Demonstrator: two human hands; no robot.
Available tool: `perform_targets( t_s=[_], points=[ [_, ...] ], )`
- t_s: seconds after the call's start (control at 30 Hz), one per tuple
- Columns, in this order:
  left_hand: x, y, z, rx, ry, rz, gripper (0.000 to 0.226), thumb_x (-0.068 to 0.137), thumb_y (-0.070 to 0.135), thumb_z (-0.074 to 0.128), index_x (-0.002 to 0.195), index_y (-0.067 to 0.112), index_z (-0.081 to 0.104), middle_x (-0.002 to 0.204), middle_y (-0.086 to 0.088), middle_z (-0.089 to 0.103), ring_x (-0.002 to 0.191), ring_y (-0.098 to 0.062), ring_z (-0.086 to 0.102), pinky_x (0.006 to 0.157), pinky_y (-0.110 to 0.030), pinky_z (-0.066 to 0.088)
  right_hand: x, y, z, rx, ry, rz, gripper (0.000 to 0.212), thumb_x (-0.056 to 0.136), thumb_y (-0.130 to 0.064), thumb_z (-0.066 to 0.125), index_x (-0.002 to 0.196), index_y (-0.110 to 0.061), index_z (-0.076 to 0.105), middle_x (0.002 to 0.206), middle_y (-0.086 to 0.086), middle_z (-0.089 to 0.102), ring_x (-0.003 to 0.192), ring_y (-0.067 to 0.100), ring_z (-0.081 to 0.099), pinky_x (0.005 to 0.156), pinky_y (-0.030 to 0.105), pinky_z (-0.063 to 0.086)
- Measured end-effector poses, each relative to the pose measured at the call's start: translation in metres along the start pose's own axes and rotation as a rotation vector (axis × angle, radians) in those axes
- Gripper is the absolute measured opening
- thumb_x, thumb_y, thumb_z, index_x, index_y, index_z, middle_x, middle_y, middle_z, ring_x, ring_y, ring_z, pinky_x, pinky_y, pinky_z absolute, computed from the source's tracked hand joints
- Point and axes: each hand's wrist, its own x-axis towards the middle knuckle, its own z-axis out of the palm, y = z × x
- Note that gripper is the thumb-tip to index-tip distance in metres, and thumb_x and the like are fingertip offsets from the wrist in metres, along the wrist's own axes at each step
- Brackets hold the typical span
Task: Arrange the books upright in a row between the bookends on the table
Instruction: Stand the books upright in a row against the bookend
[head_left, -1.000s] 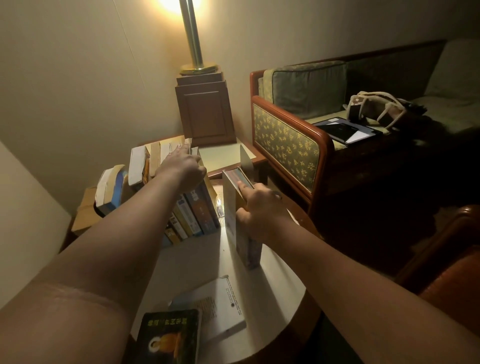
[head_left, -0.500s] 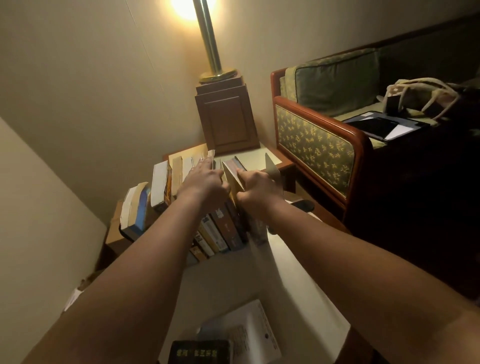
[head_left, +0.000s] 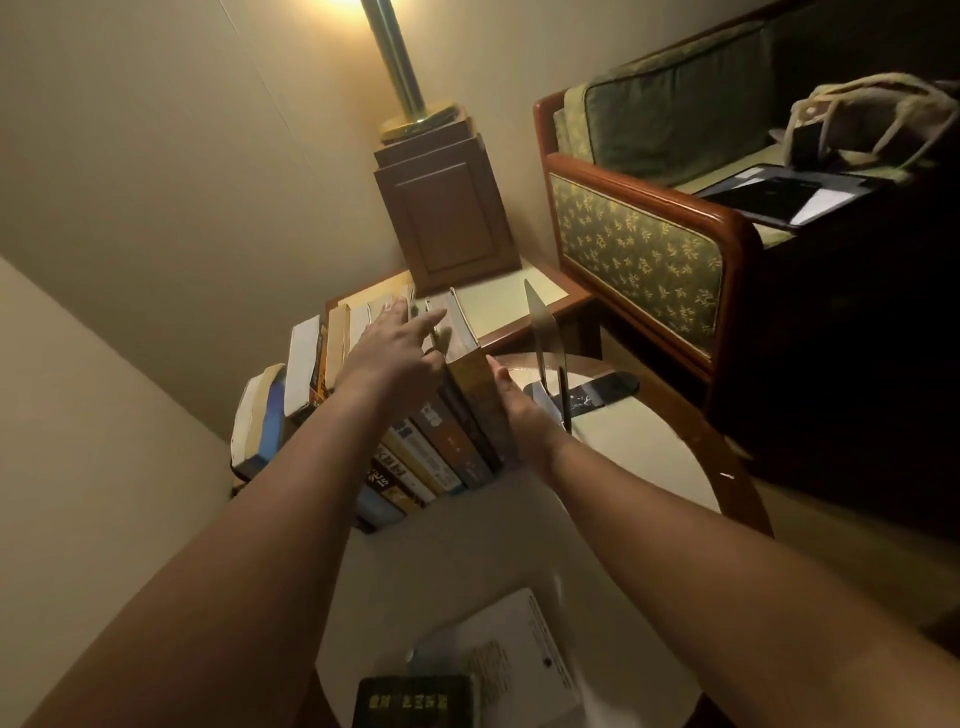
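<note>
Beside one bookend (head_left: 543, 332), two hands (head_left: 395, 358) (head_left: 522, 410) touch upright books (head_left: 447, 447).

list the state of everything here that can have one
row of books, standing, some leaning
end book, standing at the row's right end
bookend, upright, apart from the row
left hand, fingers straight, resting on the book tops
right hand, pressing the end book's side
lamp, lit
white book, lying flat
dark book, lying flat
</note>
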Motion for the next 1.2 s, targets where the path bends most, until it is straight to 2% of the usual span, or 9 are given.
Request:
perform_targets(
  t_s=[0.13,0.23,0.33,0.5,0.63,0.77,0.83,1.03,1.2],
  points=[
    [-0.001,0.001,-0.001,-0.004,-0.018,0.003,0.045,0.104,0.037,0.041,0.148,0.046,0.043,0.17,-0.005,0.006,0.155,-0.028,0.008,0.121,-0.052,0.025,0.01,0.011,-0.01,0.047,0.086,0.0,0.049,0.11,-0.05,0.017,0.151,-0.031,0.038,0.133,-0.009,0.056,0.128,0.015,0.048,0.096,0.023,0.046],
    [0.001,-0.002,-0.001,-0.037,-0.013,0.018,0.052,0.096,0.043,0.03,0.144,0.042,0.051,0.169,-0.007,0.009,0.155,-0.027,0.01,0.119,-0.052,0.029,0.035,0.033,-0.008,0.007,0.039,0.057,0.08,0.088,-0.089,0.022,0.156,-0.047,0.03,0.159,-0.004,0.041,0.148,0.029,0.035,0.12,0.05,0.031],
    [0.004,-0.007,0.003,-0.047,0.01,0.053,0.058,0.09,0.048,0.019,0.131,0.036,0.059,0.168,-0.009,0.018,0.155,-0.025,0.012,0.119,-0.052,0.03,0.071,0.067,-0.012,0.026,-0.011,0.049,0.096,0.067,-0.105,0.03,0.15,-0.056,0.032,0.16,-0.011,0.04,0.149,0.026,0.034,0.12,0.06,0.026],
    [0.006,0.0,-0.003,-0.06,-0.002,0.013,0.066,0.082,0.078,0.034,0.125,0.036,0.062,0.164,-0.005,0.03,0.15,-0.029,0.027,0.114,-0.056,0.033,0.081,0.068,-0.014,0.07,0.002,0.015,0.09,0.074,-0.099,0.034,0.151,-0.051,0.037,0.156,-0.008,0.045,0.146,0.023,0.039,0.119,0.057,0.03],
    [0.014,0.011,-0.011,0.057,-0.047,0.029,0.064,0.084,0.079,0.046,0.117,0.027,0.062,0.153,-0.005,0.041,0.141,-0.026,0.035,0.109,-0.046,0.033,0.093,0.082,-0.012,0.04,0.021,-0.022,0.081,0.08,-0.097,0.029,0.15,-0.056,0.034,0.156,-0.01,0.045,0.146,0.021,0.039,0.119,0.058,0.03],
    [0.017,0.02,-0.001,0.113,-0.104,0.081,0.095,0.084,0.081,0.035,0.159,0.024,0.024,0.17,0.0,0.008,0.156,-0.02,0.004,0.124,-0.04,0.01,0.081,0.071,-0.011,0.062,0.046,-0.04,0.08,0.08,-0.096,0.024,0.15,-0.059,0.029,0.16,-0.011,0.039,0.148,0.022,0.036,0.12,0.06,0.029],
    [0.019,0.02,-0.002,0.183,-0.128,0.074,0.104,0.08,0.083,0.025,0.162,0.021,0.013,0.17,0.0,0.004,0.156,-0.019,-0.001,0.125,-0.04,0.006,0.077,0.066,-0.009,0.077,0.025,-0.026,0.081,0.079,-0.095,0.024,0.152,-0.058,0.026,0.162,-0.011,0.036,0.149,0.022,0.034,0.12,0.059,0.029],
    [0.021,0.017,-0.003,0.23,-0.118,0.074,0.089,0.093,0.076,0.031,0.157,0.014,0.032,0.167,-0.004,0.022,0.156,-0.024,0.009,0.124,-0.041,0.011,0.068,0.057,-0.006,-0.038,0.05,0.041,0.089,0.074,-0.099,0.018,0.151,-0.056,0.031,0.159,-0.008,0.042,0.148,0.025,0.037,0.12,0.059,0.029],
    [0.018,0.017,-0.005,0.218,-0.105,0.074,0.079,0.096,0.072,0.035,0.142,0.01,0.053,0.162,-0.006,0.034,0.152,-0.024,0.021,0.12,-0.038,0.02,0.026,0.044,0.001,-0.129,0.18,0.019,0.063,0.108,-0.056,0.018,0.151,-0.02,0.047,0.148,0.007,0.053,0.141,0.028,0.043,0.111,0.038,0.032]
  ],
)
